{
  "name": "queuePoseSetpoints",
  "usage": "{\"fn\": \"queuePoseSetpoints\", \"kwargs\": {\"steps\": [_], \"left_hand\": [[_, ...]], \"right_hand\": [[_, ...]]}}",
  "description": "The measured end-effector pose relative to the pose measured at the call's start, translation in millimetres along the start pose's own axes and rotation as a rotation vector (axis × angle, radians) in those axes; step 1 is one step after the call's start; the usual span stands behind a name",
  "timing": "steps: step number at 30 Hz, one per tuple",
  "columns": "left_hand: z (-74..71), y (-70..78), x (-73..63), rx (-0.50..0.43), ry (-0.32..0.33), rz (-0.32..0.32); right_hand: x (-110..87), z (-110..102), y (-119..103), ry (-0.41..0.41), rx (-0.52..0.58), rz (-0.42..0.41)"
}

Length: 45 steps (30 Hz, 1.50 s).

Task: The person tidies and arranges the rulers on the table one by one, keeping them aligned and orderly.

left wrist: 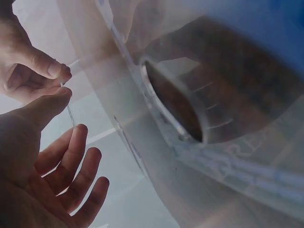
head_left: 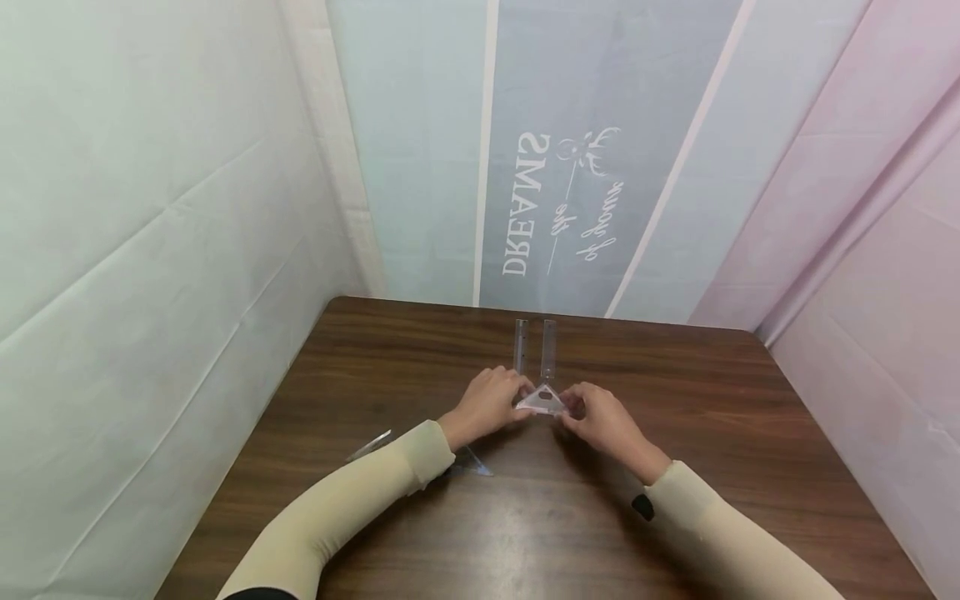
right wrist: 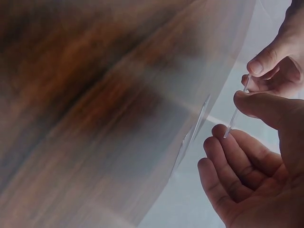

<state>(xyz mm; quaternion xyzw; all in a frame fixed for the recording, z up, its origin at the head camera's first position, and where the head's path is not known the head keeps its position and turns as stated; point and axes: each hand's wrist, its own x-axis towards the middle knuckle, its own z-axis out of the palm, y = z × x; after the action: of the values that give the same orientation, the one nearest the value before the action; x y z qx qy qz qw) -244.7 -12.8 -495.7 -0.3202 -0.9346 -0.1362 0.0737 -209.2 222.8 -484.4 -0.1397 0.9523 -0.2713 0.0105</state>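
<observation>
A clear plastic set square [head_left: 553, 406] with a slot in its middle is held up between both hands. My left hand [head_left: 491, 400] pinches its left corner between thumb and fingers. At the opposite corner my right hand [head_left: 606, 421] pinches it the same way. Seen edge-on, the set square [left wrist: 71, 114] is a thin strip in the left wrist view, and a similar sliver [right wrist: 231, 121] in the right wrist view. Just beyond the hands, two clear rulers [head_left: 549, 346] lie side by side, pointing away from me.
Under my left forearm lies clear plastic with a triangular corner [head_left: 476, 468], partly hidden by the sleeve. A clear piece with an oval cutout [left wrist: 209, 111] looms close in the left wrist view. The brown wooden table [head_left: 675, 367] meets hanging cloth [head_left: 420, 167] behind.
</observation>
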Motion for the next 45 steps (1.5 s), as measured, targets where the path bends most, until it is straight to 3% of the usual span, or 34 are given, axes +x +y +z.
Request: {"fn": "queuePoseSetpoints", "kwargs": {"steps": [18,29,45], "left_hand": [[-2.4,11.1,-25.7,0.081,-0.041,0.059],[-1.5,13.5,-41.6,0.068,-0.051,0.095],[-2.6,21.7,-58.5,0.06,-0.131,0.083]], "right_hand": [[-20.3,6.8,-9.0,-0.038,0.004,-0.01],[-31.5,16.2,-9.7,-0.06,0.034,-0.088],[-46.5,24.5,-12.7,-0.104,0.05,-0.124]]}}
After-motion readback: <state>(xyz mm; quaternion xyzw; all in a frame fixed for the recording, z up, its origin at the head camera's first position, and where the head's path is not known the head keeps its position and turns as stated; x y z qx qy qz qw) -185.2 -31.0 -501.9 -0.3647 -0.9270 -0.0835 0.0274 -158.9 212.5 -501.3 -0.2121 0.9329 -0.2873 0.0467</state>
